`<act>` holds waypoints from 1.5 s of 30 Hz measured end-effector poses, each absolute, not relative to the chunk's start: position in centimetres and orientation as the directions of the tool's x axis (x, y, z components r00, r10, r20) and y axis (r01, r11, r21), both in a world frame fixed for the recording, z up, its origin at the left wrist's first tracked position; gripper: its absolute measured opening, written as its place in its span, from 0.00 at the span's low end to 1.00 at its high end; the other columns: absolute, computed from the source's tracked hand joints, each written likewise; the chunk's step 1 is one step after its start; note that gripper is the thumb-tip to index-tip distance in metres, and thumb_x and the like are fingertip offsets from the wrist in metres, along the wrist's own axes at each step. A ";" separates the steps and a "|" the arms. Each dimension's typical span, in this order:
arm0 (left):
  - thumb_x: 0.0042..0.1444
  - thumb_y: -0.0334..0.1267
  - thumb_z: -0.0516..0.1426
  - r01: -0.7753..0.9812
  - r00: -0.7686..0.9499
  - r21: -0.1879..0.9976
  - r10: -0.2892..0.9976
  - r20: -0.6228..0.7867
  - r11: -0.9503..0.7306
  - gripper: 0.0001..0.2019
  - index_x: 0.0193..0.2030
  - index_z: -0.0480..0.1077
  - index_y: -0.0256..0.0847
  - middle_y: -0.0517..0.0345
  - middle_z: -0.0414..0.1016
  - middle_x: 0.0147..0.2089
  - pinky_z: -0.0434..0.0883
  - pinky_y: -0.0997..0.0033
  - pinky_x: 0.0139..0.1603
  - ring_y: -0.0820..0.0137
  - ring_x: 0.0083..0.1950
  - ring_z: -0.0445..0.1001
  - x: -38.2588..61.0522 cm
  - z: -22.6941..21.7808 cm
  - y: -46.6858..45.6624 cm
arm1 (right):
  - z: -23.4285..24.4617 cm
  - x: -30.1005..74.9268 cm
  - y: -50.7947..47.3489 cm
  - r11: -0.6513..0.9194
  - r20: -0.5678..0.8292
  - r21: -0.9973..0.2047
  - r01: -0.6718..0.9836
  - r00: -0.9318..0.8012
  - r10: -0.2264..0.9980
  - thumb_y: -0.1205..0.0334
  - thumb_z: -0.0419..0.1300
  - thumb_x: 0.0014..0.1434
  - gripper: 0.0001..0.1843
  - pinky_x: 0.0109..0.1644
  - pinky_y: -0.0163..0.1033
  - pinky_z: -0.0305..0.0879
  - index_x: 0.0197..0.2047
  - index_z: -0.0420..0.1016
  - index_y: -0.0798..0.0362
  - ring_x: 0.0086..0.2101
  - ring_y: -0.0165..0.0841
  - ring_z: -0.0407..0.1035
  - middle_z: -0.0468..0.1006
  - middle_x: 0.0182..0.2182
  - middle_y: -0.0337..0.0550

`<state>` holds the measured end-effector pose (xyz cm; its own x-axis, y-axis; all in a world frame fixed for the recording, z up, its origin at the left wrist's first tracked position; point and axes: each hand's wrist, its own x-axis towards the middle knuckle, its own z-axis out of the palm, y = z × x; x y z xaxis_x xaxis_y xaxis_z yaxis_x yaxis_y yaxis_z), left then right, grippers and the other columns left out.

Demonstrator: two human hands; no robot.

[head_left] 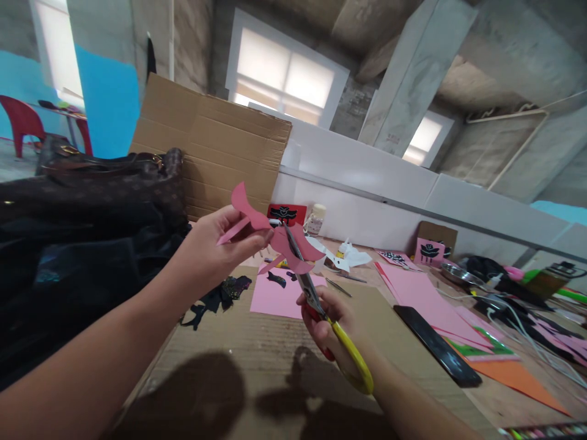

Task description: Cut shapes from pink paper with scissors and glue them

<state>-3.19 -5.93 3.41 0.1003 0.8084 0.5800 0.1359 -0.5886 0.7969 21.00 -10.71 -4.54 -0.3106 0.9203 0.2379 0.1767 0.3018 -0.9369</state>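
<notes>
Two hands work above the cardboard sheet: left hand pinching a pink paper cutout, right hand gripping scissors biting into it.

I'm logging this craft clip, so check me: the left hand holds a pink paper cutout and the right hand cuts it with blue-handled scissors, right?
Not quite. The scissors have yellow and red handles, not blue, as the head view shows. The rest stands: the left hand holds the pink paper cutout, and the right hand cuts it with the scissors.
</notes>
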 end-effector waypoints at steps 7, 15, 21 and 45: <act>0.53 0.44 0.66 0.093 0.092 0.820 0.825 0.558 -0.565 0.09 0.37 0.76 0.45 0.60 0.82 0.37 0.72 0.71 0.41 0.63 0.41 0.78 -3.2 3.2 -5.6 | -5.1 20.9 -9.8 0.383 0.339 -0.916 0.121 -0.279 0.898 0.33 0.70 0.48 0.31 0.27 0.36 0.54 0.43 0.74 0.49 0.24 0.30 0.58 0.66 0.24 0.35; 0.56 0.43 0.64 0.133 0.115 0.821 0.831 0.544 -0.555 0.08 0.39 0.76 0.44 0.61 0.83 0.40 0.72 0.70 0.47 0.63 0.45 0.78 -3.3 4.1 -6.8 | -6.1 21.0 -9.3 0.404 0.364 -0.907 0.117 -0.261 0.894 0.35 0.68 0.50 0.29 0.28 0.36 0.55 0.43 0.73 0.49 0.24 0.31 0.59 0.67 0.23 0.35; 0.57 0.41 0.64 0.039 0.124 0.834 0.831 0.542 -0.550 0.06 0.40 0.77 0.45 0.64 0.84 0.43 0.72 0.75 0.47 0.68 0.46 0.78 -3.2 4.1 -6.8 | -5.5 21.4 -9.6 0.376 0.320 -0.917 0.129 -0.322 0.891 0.40 0.70 0.51 0.26 0.26 0.34 0.53 0.45 0.73 0.49 0.23 0.28 0.57 0.67 0.24 0.34; 0.57 0.41 0.65 -0.041 0.144 0.842 0.830 0.538 -0.539 0.06 0.37 0.74 0.44 0.67 0.79 0.35 0.69 0.79 0.40 0.73 0.38 0.74 -3.3 3.8 -6.4 | -6.0 20.6 -9.6 0.406 0.369 -0.898 0.167 -0.215 0.904 0.40 0.67 0.53 0.22 0.26 0.36 0.54 0.41 0.74 0.48 0.24 0.32 0.59 0.67 0.23 0.37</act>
<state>-3.26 -6.44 3.84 0.1445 0.8302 0.5384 -0.0412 -0.5386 0.8416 20.63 -9.64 -6.00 -0.2148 0.9042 0.3692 0.1672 0.4065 -0.8982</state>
